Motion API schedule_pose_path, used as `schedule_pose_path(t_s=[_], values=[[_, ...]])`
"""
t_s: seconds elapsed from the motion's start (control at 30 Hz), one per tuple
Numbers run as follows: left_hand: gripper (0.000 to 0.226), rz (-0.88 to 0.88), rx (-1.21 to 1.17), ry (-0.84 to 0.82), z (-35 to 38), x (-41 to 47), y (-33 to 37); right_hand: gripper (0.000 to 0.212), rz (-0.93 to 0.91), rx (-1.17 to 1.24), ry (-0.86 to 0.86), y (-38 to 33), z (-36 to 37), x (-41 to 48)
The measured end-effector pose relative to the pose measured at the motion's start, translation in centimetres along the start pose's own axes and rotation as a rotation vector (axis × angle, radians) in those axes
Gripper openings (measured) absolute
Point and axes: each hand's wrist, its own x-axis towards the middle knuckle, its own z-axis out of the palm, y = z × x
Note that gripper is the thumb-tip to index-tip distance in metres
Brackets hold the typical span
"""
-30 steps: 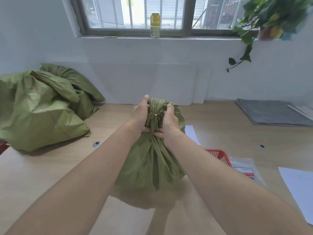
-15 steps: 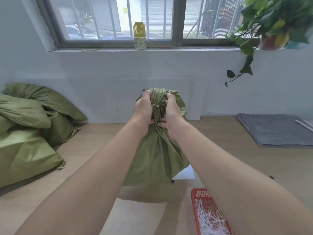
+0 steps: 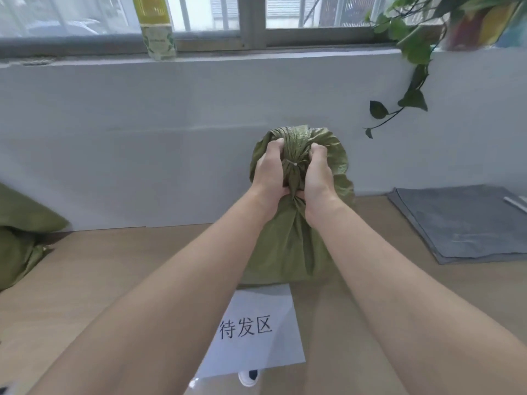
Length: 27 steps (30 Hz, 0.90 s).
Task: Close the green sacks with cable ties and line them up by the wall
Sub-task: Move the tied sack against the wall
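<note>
Clutching sack [image 3: 288, 252] neck at tie [image 3: 293, 163] with left hand [image 3: 271, 172] and right hand [image 3: 316, 175], both curled tight round it. Held near wall [image 3: 171, 138], just past paper [image 3: 256, 332]; cannot tell whether grounded. Set down upright, flush to wall, before letting go.

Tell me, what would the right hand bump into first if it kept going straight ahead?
The right hand holds the green sack by its neck, so the sack's bunched top comes first. Behind the sack it would probably meet the white wall, but the gap between them is unclear.
</note>
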Motion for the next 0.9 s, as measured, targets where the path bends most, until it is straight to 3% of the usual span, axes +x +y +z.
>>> schedule_pose_path(t_s=[0.17, 0.37, 0.6, 0.9], values=[[0.035, -0.114, -0.024, -0.121, 1.2, 3.7, -5.2, 0.052, -0.014, 0.055, 0.043, 3.1, -4.3, 4.4], [0.058, -0.149, 0.152, 0.0, -1.3, 2.9, -6.8, 0.05, -0.073, 0.058, 0.067, 4.1, -3.6, 3.0], [0.053, -0.049, 0.203, 0.083, -5.4, -4.8, 0.3, 0.052, -0.038, -0.013, -0.035, 1.7, 1.4, -5.2], [0.056, 0.152, 0.228, 0.164, -11.7, -20.9, 10.4, 0.05, -0.139, -0.065, -0.151, -4.0, 8.6, -22.3]])
